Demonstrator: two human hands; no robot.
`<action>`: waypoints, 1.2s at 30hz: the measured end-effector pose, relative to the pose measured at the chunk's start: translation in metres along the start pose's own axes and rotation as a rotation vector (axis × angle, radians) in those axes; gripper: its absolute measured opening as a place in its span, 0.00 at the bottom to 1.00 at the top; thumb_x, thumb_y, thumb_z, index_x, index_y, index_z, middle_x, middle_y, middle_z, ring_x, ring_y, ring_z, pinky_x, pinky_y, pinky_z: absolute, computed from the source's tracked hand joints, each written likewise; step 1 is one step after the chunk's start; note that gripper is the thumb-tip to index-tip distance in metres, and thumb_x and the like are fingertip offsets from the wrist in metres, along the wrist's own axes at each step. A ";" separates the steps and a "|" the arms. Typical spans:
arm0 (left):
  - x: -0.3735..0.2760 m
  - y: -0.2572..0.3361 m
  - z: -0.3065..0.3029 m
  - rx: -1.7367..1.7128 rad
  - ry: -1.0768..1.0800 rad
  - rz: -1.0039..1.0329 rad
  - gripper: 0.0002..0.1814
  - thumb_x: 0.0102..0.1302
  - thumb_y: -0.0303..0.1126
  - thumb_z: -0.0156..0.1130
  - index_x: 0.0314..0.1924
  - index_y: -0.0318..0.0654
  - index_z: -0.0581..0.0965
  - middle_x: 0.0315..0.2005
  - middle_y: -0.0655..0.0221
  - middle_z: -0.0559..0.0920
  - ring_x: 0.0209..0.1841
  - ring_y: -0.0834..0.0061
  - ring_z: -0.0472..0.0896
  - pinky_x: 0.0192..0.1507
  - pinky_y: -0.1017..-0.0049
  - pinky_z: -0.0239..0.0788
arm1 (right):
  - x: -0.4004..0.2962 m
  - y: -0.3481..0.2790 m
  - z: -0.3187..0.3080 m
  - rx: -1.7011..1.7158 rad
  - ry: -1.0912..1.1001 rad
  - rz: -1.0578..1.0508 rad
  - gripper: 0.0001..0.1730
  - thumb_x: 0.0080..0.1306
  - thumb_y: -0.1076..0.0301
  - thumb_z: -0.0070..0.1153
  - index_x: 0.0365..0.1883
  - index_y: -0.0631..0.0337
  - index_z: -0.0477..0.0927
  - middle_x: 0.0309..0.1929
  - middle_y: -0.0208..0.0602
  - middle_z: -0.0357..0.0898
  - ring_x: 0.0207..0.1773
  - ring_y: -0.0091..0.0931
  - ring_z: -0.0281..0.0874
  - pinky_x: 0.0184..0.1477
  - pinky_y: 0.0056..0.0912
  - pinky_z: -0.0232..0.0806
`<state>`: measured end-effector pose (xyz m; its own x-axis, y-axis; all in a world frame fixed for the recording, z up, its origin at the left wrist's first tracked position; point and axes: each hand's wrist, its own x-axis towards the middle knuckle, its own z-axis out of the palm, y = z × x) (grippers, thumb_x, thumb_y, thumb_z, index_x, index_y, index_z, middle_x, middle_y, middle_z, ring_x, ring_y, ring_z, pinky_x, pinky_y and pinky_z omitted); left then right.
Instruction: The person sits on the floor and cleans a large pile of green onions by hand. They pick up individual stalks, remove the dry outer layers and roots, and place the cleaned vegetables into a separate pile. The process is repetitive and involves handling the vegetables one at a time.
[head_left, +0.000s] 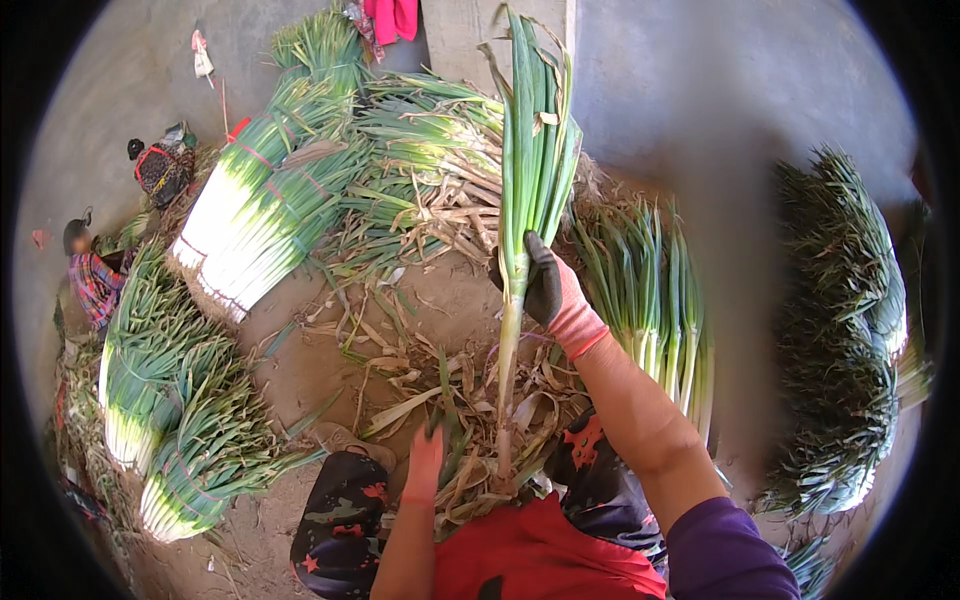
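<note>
My right hand (555, 289), in a pink and dark-coated glove, grips a large green onion (510, 322) where its green leaves meet the pale stem. The onion stands upright before me, root end down near my lap. My left hand (427, 454), gloved alike, is low beside the stem, over green and dry leaf scraps; it is blurred, and whether it holds one of them cannot be told. Dry peeled leaves (465, 382) litter the ground between my legs. Beside my right forearm a row of green onions (652, 300) with pale stems lies side by side.
Untrimmed green onions (442, 165) are heaped ahead. Tied bundles (255, 217) lie ahead left, more bundles (180, 450) at the left, and a large stack (840, 330) at the right. A blurred grey vertical shape crosses the right side. Two other people (94, 277) sit at the far left.
</note>
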<state>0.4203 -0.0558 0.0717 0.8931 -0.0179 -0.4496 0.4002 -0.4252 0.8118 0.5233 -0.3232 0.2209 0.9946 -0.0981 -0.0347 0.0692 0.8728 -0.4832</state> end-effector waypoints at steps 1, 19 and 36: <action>0.020 0.024 0.001 -0.288 -0.095 0.040 0.25 0.65 0.42 0.49 0.56 0.33 0.68 0.47 0.59 0.75 0.48 0.70 0.74 0.47 0.71 0.64 | -0.004 0.006 0.012 0.013 -0.017 0.037 0.18 0.65 0.59 0.50 0.45 0.63 0.72 0.33 0.35 0.75 0.34 0.29 0.74 0.40 0.32 0.69; -0.013 -0.002 0.028 0.775 -0.042 0.920 0.13 0.50 0.31 0.59 0.39 0.41 0.75 0.37 0.59 0.73 0.44 0.57 0.70 0.50 0.58 0.60 | 0.013 0.029 -0.036 -0.132 0.283 0.012 0.13 0.61 0.63 0.55 0.40 0.61 0.71 0.27 0.33 0.73 0.25 0.26 0.70 0.25 0.32 0.68; -0.009 -0.142 -0.021 1.045 -0.141 0.527 0.24 0.65 0.38 0.45 0.60 0.43 0.65 0.53 0.55 0.71 0.50 0.64 0.73 0.49 0.69 0.64 | 0.019 -0.005 -0.030 -0.108 0.285 -0.241 0.10 0.62 0.61 0.54 0.36 0.58 0.74 0.25 0.29 0.73 0.22 0.23 0.70 0.23 0.27 0.67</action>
<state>0.3601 0.0240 -0.0314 0.8405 -0.4856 -0.2404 -0.4335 -0.8688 0.2394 0.5399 -0.3438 0.1965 0.8881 -0.4365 -0.1436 0.2743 0.7543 -0.5964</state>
